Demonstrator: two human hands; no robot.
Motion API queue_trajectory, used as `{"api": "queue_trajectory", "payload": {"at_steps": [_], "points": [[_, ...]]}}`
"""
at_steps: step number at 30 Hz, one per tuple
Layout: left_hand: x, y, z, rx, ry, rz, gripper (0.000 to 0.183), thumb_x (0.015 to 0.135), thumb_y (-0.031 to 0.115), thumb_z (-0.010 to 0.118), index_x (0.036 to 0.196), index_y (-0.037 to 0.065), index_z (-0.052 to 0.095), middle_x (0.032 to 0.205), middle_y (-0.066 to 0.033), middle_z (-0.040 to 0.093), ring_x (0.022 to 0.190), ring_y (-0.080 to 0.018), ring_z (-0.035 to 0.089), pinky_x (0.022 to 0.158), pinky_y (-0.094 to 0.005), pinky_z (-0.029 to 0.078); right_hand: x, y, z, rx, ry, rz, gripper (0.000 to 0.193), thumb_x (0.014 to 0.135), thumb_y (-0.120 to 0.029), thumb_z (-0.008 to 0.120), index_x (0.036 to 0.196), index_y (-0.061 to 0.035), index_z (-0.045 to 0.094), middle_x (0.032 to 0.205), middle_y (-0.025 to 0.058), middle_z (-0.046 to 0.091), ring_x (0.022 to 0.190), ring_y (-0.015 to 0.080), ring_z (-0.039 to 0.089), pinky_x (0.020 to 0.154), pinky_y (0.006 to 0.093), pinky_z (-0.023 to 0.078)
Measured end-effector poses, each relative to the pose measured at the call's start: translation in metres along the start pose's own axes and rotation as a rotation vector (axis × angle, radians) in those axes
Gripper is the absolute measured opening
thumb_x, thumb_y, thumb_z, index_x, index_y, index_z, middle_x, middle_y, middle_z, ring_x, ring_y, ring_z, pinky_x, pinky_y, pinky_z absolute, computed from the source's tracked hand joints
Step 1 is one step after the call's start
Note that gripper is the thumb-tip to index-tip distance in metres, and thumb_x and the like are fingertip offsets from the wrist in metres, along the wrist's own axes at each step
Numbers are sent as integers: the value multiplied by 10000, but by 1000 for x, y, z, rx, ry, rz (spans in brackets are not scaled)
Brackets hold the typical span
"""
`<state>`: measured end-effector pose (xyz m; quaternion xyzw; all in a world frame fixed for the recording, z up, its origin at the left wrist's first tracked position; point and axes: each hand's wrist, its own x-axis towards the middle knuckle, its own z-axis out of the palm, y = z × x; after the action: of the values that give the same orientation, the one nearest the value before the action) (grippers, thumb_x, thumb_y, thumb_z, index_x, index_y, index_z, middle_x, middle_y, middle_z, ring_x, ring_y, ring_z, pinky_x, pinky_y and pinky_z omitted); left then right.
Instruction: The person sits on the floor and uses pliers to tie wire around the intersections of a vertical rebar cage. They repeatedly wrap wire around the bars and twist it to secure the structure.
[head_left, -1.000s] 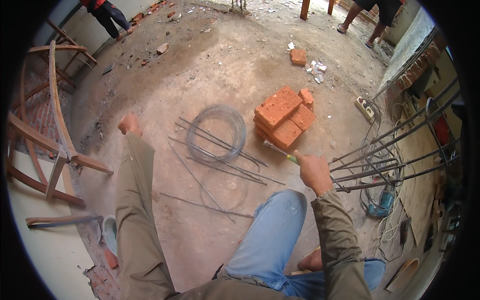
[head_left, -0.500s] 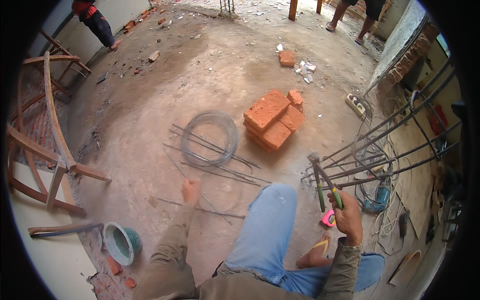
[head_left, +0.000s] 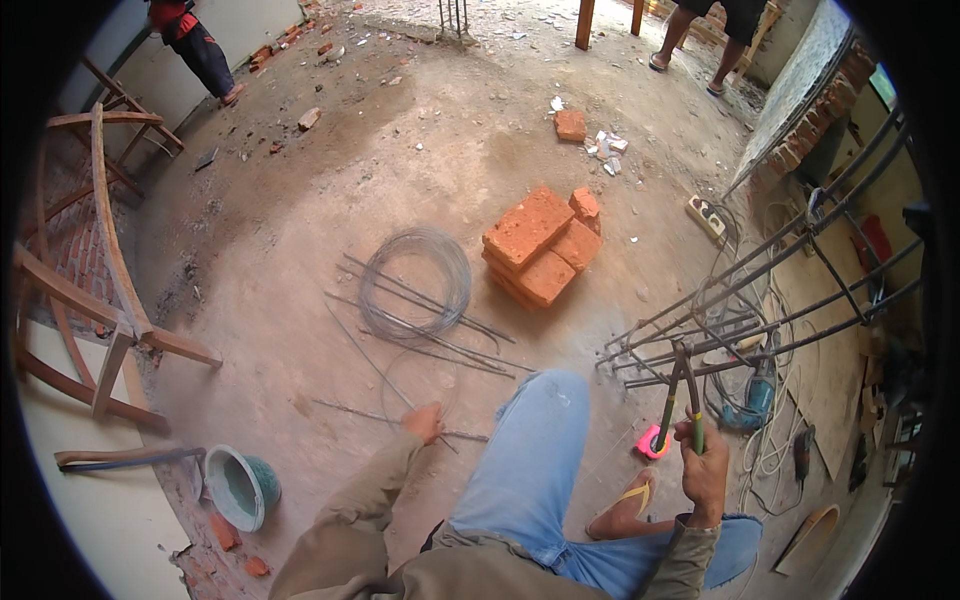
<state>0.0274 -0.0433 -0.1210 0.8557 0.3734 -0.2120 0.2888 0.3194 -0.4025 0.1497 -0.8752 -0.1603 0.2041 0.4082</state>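
My right hand is closed around one green handle of a pair of pincers, held upright with the handles spread and the head up, in front of the rebar cage. Low over the floor, my left hand is closed beside crossing thin steel rods. A loose loop of thin wire comes close to its fingers; what they hold is too small to make out. Beyond it, a coil of wire lies on several more rods. A pink tape measure rests on the floor by my foot.
Stacked red bricks stand ahead of my knee. At right are a power strip, tangled cords and a teal power tool. A bucket and a wooden frame are at left. Two people stand far off.
My left hand has moved right and toward me, down to the crossing rods. My right hand has shifted slightly right and nearer, and the pincers have turned more upright.
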Motion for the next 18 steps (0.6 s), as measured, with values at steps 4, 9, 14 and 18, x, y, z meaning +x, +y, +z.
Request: {"api": "queue_trajectory", "payload": {"at_steps": [4,9,14,18], "points": [[21,-32,-115,24,101,75,324,780,314,764,901,55,612,915,-185,671,861,-379,644,744,-470,507,2,4,11,111,33,-36,246,834,105,518,1020,48,669,849,74,623,767,147,596,730,276,500],[63,-58,-301,149,377,-335,663,811,578,710,1109,-13,658,1146,-249,659,1073,-388,637,901,-457,506,-9,-18,14,74,21,-170,282,783,100,549,1028,30,669,899,136,640,787,248,630,735,325,508],[55,-49,-373,199,567,-338,526,1044,393,335,1213,-6,632,1250,-242,612,1171,-397,577,987,-502,447,-60,-59,-60,-91,-111,-260,376,753,108,531,1094,23,662,970,190,662,877,341,649,789,359,509],[45,-33,-405,193,771,-205,431,1026,312,431,917,-46,644,910,-232,661,794,-372,611,722,-491,449,-134,-92,-142,-359,-79,-157,480,709,127,536,1155,5,666,1001,205,681,894,380,660,801,376,518]]}}
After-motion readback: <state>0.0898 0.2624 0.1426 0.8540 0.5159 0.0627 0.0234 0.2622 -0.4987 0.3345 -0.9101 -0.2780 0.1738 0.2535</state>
